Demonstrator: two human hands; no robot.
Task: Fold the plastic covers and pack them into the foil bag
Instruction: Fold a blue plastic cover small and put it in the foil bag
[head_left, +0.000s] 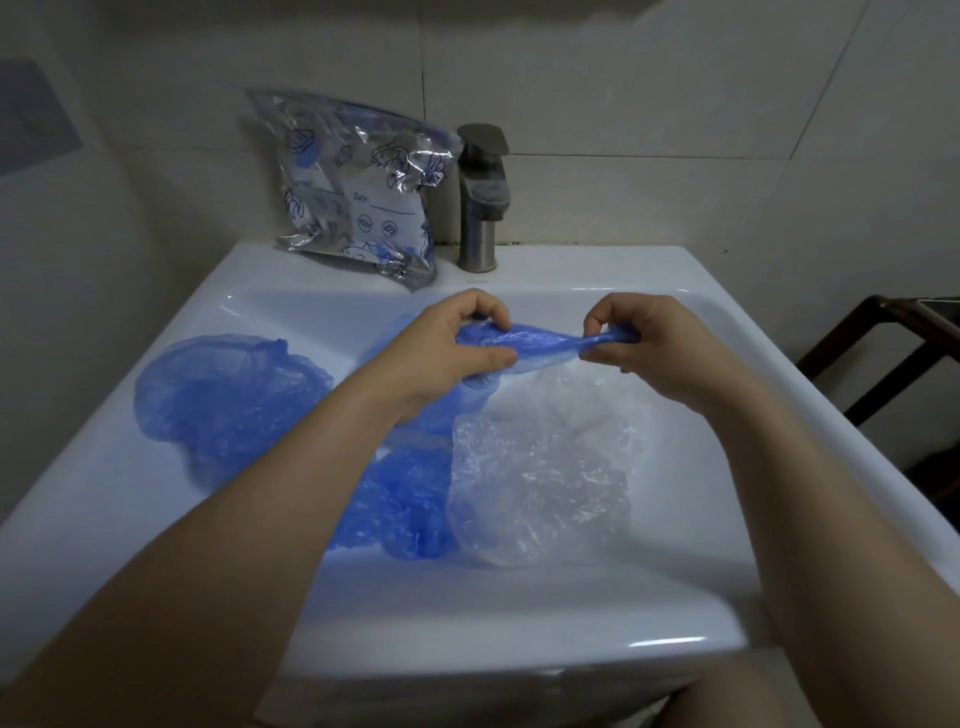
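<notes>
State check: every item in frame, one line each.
left hand: pinching one end of the held blue cover
right hand: pinching the other end
held blue cover: bunched into a strip, stretched between the hands
blue cover at left: spread open, lying in the sink
clear cover: crumpled, unfolded, in the sink
foil bag: upright, leaning on the wall beside the tap
tap: no water running
sink: looks dry

A white sink (613, 270) carries everything: a foil bag (358, 192) stands on its back ledge beside the tap (480, 208); in the basin lie a blue cover (223, 395) at the left, more blue covers (405, 504) mid-basin, and a clear cover (540, 483) toward the right
</notes>
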